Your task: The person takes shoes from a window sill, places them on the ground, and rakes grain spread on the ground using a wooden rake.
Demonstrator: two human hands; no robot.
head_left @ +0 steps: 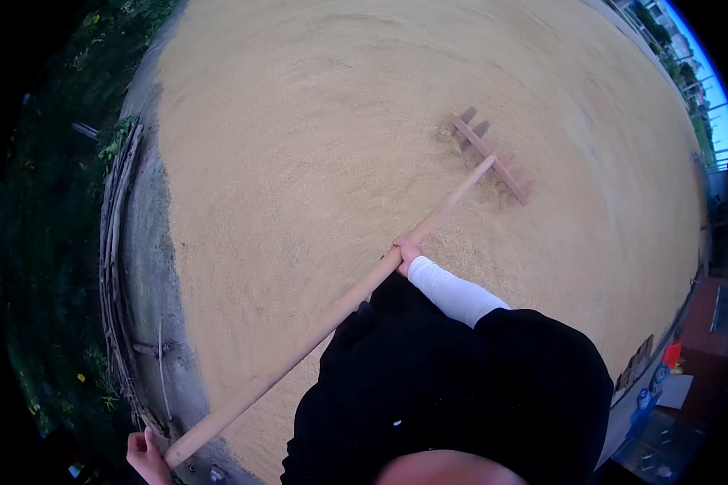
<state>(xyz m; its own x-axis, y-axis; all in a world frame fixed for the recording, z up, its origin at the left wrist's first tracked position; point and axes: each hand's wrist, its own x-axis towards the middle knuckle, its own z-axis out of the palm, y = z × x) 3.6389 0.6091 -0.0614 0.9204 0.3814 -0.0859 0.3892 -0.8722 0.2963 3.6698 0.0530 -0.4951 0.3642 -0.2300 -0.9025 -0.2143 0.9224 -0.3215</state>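
A long-handled wooden rake (pixel 315 331) lies diagonally across the view. Its head (pixel 492 158), with broad flat teeth, rests in a wide layer of tan grain (pixel 299 162). My right hand (pixel 408 255), below a white sleeve, is closed around the handle about midway along. At the lower left, my left hand (pixel 147 458) is at the handle's butt end with its fingers curled against it; part of this hand is cut off by the dark image edge. Grain is heaped slightly around the teeth, which are partly buried or blurred.
Long sticks (pixel 117 242) lie along a grey concrete edge (pixel 158 267) on the left, with dark greenery (pixel 48 226) beyond. At the lower right are a red object (pixel 671 354), blue-and-white containers (pixel 645 398) and a reddish floor (pixel 696 323).
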